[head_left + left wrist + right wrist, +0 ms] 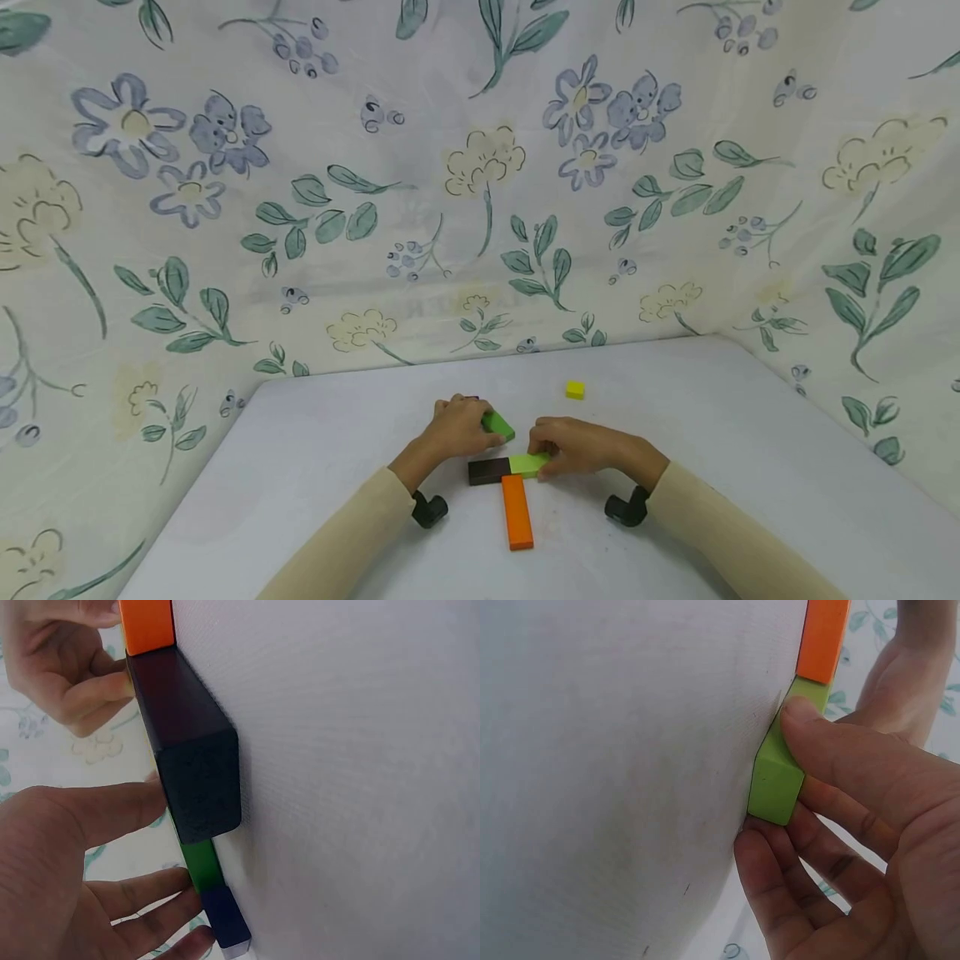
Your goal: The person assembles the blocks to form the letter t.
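Note:
On the white table, my left hand (459,428) holds a green block (499,425) between thumb and fingers, the hand covering part of it. A dark blue block (226,921) touches the green one's end in the left wrist view. My right hand (576,445) pinches a light green block (778,784), its thumb on the near side and fingers behind. End to end with that block lies a dark brown or black block (488,472). From their junction an orange block (517,513) extends toward me, forming a T shape.
A small yellow block (575,390) sits apart, farther back on the white table (360,433). Floral cloth (420,217) hangs behind and along the sides of the table. Black wrist camera mounts (627,507) stick out beneath both wrists.

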Tool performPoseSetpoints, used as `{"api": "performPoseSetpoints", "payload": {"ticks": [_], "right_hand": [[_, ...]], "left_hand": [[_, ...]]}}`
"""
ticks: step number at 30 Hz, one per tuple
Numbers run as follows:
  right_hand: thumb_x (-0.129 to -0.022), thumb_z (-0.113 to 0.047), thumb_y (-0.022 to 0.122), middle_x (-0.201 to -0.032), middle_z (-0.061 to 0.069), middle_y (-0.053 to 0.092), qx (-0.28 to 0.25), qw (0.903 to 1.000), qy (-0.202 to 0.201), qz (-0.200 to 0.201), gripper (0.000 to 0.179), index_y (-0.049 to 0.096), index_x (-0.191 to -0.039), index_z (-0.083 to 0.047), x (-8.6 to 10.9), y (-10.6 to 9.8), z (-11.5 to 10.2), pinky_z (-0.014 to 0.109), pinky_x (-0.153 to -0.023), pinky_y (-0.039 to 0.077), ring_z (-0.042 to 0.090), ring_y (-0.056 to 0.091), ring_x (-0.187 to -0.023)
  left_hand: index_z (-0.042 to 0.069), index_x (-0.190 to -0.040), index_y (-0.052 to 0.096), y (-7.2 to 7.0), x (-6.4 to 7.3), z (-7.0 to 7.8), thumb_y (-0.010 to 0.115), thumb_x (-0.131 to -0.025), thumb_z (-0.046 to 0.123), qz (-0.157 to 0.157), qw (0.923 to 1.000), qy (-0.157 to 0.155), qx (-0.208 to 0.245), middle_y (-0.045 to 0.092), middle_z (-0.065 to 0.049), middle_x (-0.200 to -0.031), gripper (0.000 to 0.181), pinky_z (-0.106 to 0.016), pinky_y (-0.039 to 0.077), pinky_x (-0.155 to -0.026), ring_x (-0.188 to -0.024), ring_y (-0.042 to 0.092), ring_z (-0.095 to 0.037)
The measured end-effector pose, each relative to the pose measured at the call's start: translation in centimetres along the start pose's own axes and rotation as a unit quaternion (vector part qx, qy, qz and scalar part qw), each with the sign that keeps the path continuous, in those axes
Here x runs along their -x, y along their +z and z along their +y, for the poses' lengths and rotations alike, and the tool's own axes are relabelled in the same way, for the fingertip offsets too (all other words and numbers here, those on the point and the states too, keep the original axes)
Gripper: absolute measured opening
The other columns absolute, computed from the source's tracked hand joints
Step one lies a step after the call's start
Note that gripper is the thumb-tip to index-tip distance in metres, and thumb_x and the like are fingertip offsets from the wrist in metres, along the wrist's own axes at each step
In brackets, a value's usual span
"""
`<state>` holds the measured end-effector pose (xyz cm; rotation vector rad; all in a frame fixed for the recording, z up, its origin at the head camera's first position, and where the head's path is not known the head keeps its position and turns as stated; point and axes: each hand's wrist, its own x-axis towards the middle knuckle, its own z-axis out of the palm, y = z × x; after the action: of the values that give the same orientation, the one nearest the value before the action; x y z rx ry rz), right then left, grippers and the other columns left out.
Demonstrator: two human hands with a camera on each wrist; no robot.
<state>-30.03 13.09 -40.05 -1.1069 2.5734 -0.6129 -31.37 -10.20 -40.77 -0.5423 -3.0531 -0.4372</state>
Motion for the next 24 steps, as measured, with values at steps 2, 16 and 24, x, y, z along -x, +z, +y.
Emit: {"api": "performPoseSetpoints", "payload": {"ticks": [2, 16, 24], "right_hand": [[-0.086, -0.022, 0.080, -0.092, -0.010, 0.057, -0.001, 1.0000, -0.001, -0.001, 0.020, 0.067, -0.101, -0.021, 0.04, -0.17, -0.13, 0.020, -0.080, 0.048, 0.009, 0.053, -0.086], [-0.086, -0.022, 0.080, -0.092, -0.012, 0.056, 0.001, 1.0000, 0.005, 0.002, 0.020, 0.067, -0.102, -0.022, -0.16, -0.31, -0.04, 0.020, -0.080, 0.049, 0.008, 0.053, -0.086], [-0.085, -0.021, 0.080, -0.092, -0.010, 0.056, -0.011, 0.9999, 0.006, 0.001, 0.021, 0.067, -0.102, -0.021, 0.03, -0.11, -0.03, 0.020, -0.080, 0.049, 0.009, 0.052, -0.086]], "left_hand": [[0.009, -0.122, 0.069, -0.10, -0.03, 0.05, 0.078, -0.084, 0.045, 0.001, 1.0000, 0.000, 0.001, 0.069, -0.001, -0.103, 0.053, -0.042, 0.035, -0.083, -0.092, 0.050, -0.020], [0.007, -0.117, 0.070, -0.47, -0.05, 0.18, 0.080, -0.082, 0.043, 0.011, 0.9999, 0.004, 0.011, 0.070, -0.002, -0.099, 0.051, -0.037, 0.036, -0.078, -0.090, 0.050, -0.020], [0.006, -0.117, 0.071, -0.02, -0.21, -0.08, 0.081, -0.081, 0.043, 0.011, 0.9996, 0.014, 0.023, 0.070, -0.003, -0.098, 0.053, -0.035, 0.038, -0.076, -0.089, 0.050, -0.019]]}}
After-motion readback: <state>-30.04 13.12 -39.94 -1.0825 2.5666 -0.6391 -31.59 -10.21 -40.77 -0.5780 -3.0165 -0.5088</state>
